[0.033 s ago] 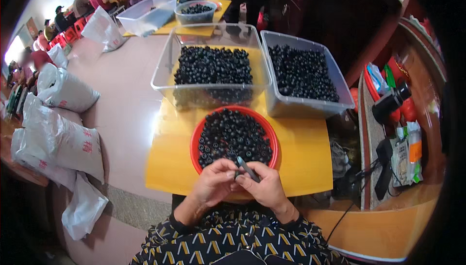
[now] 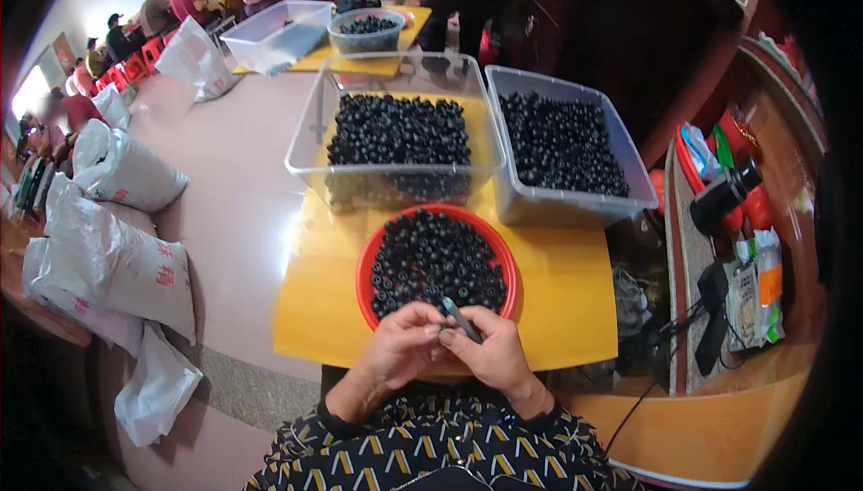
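Observation:
My right hand [image 2: 493, 347] is closed around a slim grey-green tool [image 2: 462, 319], whose pale tip points up and away from me. Its exact kind does not show. Fingertip to fingertip with it, my left hand [image 2: 404, 340] is pinched closed; what it holds is too small and covered to make out. Both hands are over the near rim of a round red tray [image 2: 511, 298]. Small round black pieces [image 2: 436, 253] fill the tray, several with ring-like holes facing up.
Beyond the tray, a clear bin [image 2: 301, 167] and a greyish bin [image 2: 575, 206] hold more black pieces on the yellow table [image 2: 566, 284]. White sacks [image 2: 126, 257] lie on the floor at left. A cable and packets [image 2: 764, 284] are at right. Several people work farther back.
The whole view has shifted slightly, so the tray and bins sit a little lower. The small dark piece between my fingertips shows less now. Both hands keep nearly the same grip.

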`<state>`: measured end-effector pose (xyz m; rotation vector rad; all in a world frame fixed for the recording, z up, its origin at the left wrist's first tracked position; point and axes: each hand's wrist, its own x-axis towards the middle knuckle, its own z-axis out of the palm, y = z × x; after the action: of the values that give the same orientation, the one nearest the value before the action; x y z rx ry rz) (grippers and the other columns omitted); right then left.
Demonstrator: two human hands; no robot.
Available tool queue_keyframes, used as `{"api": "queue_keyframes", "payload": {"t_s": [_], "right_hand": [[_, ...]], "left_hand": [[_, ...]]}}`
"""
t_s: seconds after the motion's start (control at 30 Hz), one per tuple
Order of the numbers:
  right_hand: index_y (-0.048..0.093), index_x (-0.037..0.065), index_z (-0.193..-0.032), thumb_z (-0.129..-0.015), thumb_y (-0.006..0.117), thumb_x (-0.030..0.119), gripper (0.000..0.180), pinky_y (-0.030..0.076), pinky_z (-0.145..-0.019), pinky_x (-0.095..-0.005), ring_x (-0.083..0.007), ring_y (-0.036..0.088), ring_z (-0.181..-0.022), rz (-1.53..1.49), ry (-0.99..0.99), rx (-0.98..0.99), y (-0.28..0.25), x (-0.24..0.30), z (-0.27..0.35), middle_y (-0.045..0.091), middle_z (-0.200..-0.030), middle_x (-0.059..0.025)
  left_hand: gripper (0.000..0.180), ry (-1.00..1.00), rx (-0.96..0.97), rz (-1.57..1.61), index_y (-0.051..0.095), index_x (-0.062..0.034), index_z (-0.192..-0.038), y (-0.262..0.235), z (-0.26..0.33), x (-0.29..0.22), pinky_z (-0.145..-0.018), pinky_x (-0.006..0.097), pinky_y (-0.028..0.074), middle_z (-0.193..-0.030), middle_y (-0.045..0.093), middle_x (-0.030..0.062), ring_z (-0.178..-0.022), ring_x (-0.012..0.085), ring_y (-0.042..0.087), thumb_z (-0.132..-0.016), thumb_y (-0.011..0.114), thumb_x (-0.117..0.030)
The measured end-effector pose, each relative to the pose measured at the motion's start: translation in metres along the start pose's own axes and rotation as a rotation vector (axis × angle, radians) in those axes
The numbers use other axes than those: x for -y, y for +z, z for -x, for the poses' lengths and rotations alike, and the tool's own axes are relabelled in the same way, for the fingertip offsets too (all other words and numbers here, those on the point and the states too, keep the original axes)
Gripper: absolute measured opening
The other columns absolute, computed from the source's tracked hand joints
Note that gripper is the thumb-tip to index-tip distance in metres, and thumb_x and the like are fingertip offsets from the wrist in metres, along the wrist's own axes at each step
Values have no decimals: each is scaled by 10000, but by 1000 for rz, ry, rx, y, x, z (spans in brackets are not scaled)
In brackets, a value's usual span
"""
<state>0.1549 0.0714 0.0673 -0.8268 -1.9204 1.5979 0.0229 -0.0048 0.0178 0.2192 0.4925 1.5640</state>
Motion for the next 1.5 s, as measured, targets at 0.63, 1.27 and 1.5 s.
{"api": "queue_keyframes", "payload": {"t_s": [0.63,1.27,1.5], "right_hand": [[578,0,-846,-856,571,120,120,413,-598,-199,-44,490,-666,-249,-12,15,-12,-21,17,542,-702,18],[590,11,-849,-838,606,126,117,408,-586,-188,-45,486,-651,-435,73,26,-9,-29,27,540,-702,18],[583,16,-843,-844,587,123,107,389,-560,-186,-38,473,-626,-377,54,28,-10,-29,19,532,-690,28]], "left_hand": [[216,106,101,-278,548,-6,-1051,14,13,14,-677,251,457,-897,591,70,-757,124,549,-836,567,-11],[156,273,-82,-528,553,8,-989,20,22,28,-646,211,434,-822,584,32,-713,82,522,-846,568,-52],[122,200,-81,-358,543,-16,-975,11,14,26,-640,216,423,-823,574,23,-718,83,517,-873,535,-82]]}}
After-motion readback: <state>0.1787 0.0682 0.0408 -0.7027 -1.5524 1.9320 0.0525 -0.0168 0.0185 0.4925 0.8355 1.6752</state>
